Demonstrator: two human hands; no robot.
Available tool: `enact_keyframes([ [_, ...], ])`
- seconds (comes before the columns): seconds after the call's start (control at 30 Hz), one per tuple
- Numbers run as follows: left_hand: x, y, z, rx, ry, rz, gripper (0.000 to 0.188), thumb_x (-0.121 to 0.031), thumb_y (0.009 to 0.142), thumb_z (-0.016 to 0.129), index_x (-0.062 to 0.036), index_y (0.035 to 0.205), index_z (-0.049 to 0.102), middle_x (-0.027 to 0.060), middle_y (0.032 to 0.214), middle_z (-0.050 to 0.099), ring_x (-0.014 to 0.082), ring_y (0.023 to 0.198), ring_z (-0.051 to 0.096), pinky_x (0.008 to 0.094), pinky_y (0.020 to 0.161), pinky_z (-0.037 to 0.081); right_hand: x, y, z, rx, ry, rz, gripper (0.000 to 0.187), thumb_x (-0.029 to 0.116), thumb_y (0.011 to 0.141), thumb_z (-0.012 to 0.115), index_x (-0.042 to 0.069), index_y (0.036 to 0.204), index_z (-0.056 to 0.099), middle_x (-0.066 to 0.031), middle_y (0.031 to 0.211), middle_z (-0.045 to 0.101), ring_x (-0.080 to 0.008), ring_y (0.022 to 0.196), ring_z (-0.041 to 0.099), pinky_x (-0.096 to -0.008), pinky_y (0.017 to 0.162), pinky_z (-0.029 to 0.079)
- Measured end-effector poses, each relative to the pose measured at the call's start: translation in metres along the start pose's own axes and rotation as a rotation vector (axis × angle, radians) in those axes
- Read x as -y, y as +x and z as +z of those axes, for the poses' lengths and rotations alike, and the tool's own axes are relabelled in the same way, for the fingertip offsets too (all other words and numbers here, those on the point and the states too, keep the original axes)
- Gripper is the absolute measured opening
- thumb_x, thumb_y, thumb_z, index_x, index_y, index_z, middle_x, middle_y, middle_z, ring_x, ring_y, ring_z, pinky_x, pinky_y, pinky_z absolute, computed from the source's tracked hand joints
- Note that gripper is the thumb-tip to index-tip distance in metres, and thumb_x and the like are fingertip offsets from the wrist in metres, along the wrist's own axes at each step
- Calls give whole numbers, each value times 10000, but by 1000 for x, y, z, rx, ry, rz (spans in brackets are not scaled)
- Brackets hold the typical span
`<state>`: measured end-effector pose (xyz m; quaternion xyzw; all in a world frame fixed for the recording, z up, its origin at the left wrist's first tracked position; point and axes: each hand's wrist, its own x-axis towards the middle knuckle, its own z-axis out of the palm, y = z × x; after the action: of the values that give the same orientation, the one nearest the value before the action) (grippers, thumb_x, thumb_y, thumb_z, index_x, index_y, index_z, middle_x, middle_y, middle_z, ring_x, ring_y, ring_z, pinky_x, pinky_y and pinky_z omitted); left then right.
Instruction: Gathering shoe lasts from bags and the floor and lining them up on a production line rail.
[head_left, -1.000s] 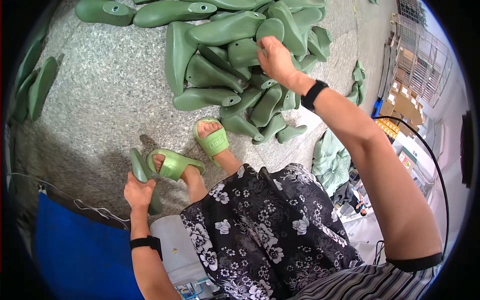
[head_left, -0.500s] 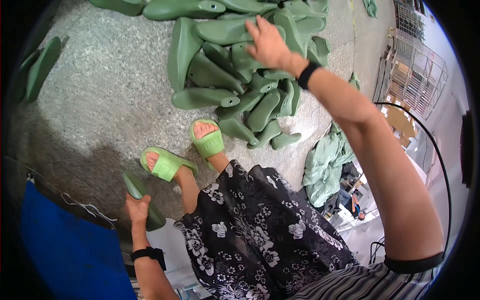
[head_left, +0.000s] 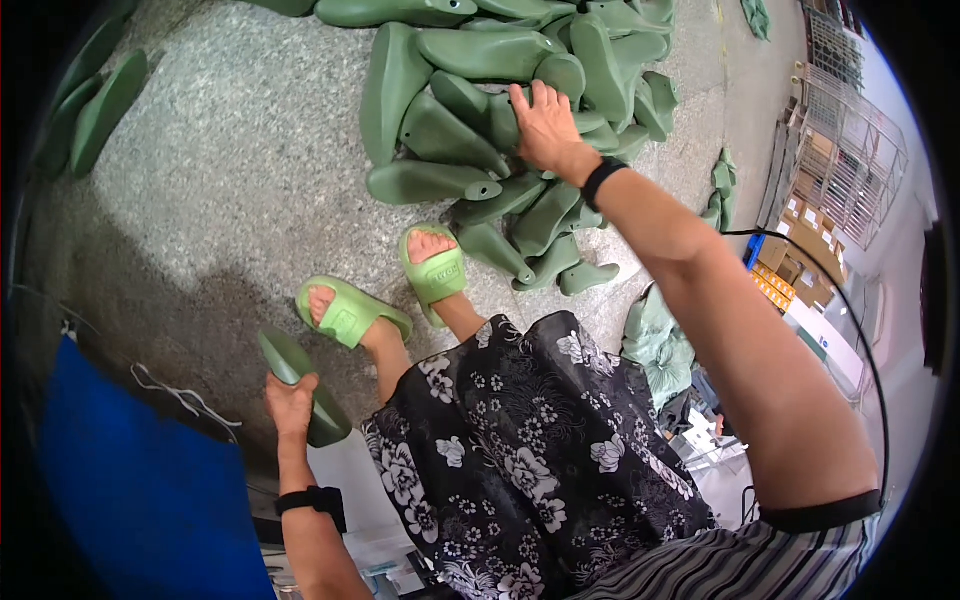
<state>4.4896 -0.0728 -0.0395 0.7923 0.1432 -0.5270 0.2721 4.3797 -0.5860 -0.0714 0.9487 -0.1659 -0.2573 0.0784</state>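
A heap of dark green shoe lasts lies on the speckled floor ahead of me. My right hand reaches out over the heap and rests on the lasts, fingers spread and curling on one; a black band sits on its wrist. My left hand is down at my left side, shut on a single green shoe last that points up and away. My feet in light green slippers stand between the two hands, below a black flowered skirt.
More green lasts lie at the far left. A blue surface fills the lower left. Green sacks, cardboard boxes and a wire cage rack stand at the right. A black cable runs by my right arm.
My right hand has come down from above the heap onto the lasts. My left hand has carried its last down and away from my feet, toward the lower left.
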Motion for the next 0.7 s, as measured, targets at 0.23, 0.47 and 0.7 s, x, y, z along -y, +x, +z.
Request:
enact_keyframes([
  [0.23, -27, -48, -4, -151, 155, 108, 450, -221, 584, 704, -3, 953, 567, 156, 866, 649, 275, 814, 640, 356, 752, 486, 9, 9, -43, 148, -52, -431, 711, 105, 577, 686, 16, 1214, 382, -165, 1032, 499, -306, 979, 486, -355, 822, 407],
  [0.47, -118, -184, -19, -183, -59, 124, 441, -211, 594, 715, 12, 952, 589, 138, 823, 660, 236, 748, 651, 345, 683, 508, 73, -65, -200, 64, 495, -568, 973, 145, 472, 772, -60, 1285, 279, -246, 1187, 397, -409, 1094, 418, -412, 975, 368],
  [0.7, -197, -376, -69, -99, -163, 298, 694, -338, 612, 681, -106, 1232, 472, 181, 950, 646, 348, 927, 616, 414, 794, 489, 95, -167, -418, -98, 837, -844, 762, 128, 585, 726, -55, 1206, 325, -247, 1053, 447, -412, 988, 458, -439, 865, 411],
])
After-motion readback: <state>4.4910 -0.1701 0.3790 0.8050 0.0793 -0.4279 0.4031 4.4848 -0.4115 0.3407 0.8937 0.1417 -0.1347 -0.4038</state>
